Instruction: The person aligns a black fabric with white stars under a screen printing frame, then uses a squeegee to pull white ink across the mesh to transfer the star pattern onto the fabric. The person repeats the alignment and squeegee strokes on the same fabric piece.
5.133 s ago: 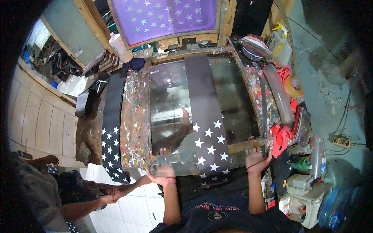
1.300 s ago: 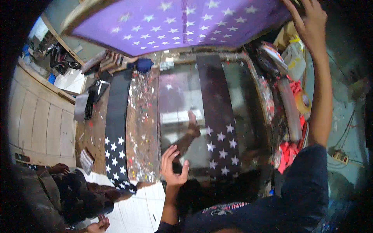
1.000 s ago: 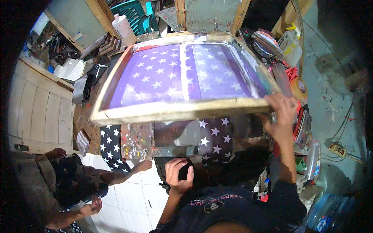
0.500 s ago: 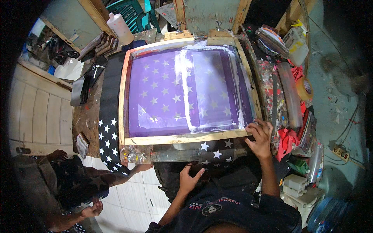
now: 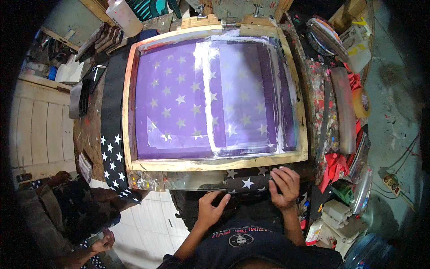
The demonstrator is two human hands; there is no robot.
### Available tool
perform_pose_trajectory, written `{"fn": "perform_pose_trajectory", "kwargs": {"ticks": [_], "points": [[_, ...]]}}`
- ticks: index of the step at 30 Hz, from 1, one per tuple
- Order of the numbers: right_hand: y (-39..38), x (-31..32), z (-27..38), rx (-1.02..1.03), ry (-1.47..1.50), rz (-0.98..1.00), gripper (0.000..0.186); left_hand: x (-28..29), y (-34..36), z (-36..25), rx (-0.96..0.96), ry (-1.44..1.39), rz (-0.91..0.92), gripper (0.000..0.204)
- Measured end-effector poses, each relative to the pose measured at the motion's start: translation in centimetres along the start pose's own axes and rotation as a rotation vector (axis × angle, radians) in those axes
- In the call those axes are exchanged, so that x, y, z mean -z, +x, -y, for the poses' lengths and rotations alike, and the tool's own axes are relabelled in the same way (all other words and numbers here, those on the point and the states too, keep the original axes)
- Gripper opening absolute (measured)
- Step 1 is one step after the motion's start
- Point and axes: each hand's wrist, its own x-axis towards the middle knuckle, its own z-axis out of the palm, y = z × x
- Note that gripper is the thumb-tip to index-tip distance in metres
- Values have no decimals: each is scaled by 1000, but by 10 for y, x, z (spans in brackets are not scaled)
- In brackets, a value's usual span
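"What lay in front of you?"

"A wooden-framed screen point(image 5: 215, 164) lay over the bench point(image 5: 92, 141), its purple mesh point(image 5: 152, 123) dotted with pale stars and marked with white streaks, mostly toward the right. Metal fittings point(image 5: 202, 12) stood along its far edge. Beneath it ran a black strip point(image 5: 247, 182) with white stars; its near end showed just past the frame, on a glassy panel point(image 5: 192, 180)."

"Where was your left hand?"

"My left hand point(image 5: 212, 210) was at the near edge of the panel, just left of that strip's near end. The thumb and forefinger pointed right with a narrow gap between them; I cannot tell whether they pinched the strip's edge."

"And the right?"

"My right hand point(image 5: 285, 188) was just beyond the strip's right side, close to the frame's near rail. Its fingers were loosely bent and parted from the thumb, with nothing visible in their hold. I cannot tell whether the tips touched the strip."

"What else was around you?"

"On the left of the bench lay a second starred strip point(image 5: 115, 85), its near end drooping over the edge. Farther left were scissors point(image 5: 98, 68); at the far left, a pale bottle point(image 5: 125, 18). To the right were a roll of tape point(image 5: 361, 103) and red cloth point(image 5: 333, 170). Near left, a co-worker's hand point(image 5: 104, 242) showed."
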Motion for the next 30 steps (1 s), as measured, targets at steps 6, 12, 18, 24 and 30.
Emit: {"fn": "perform_pose_trajectory", "kwargs": {"ticks": [6, 12, 18, 24, 30], "points": [[-8, -18, 2, -94, -20, 99, 34, -1, -1, 8, 132, -186, 44, 19], [-8, -16, 4, -168, -19, 81, 41, -3, -2, 6, 189, -157, 43, 21], [-14, -5, 32, -422, -74, -163, 33, 2, 7, -12, 417, -343, 33, 31], [-43, -10, 32, -1222, 606, -7, 32, -20, 15, -13, 532, -600, -134, 39], [-29, -43, 34, -1298, 1081, -253, 46, -26, 19, -18, 530, -606, -184, 47]]}}
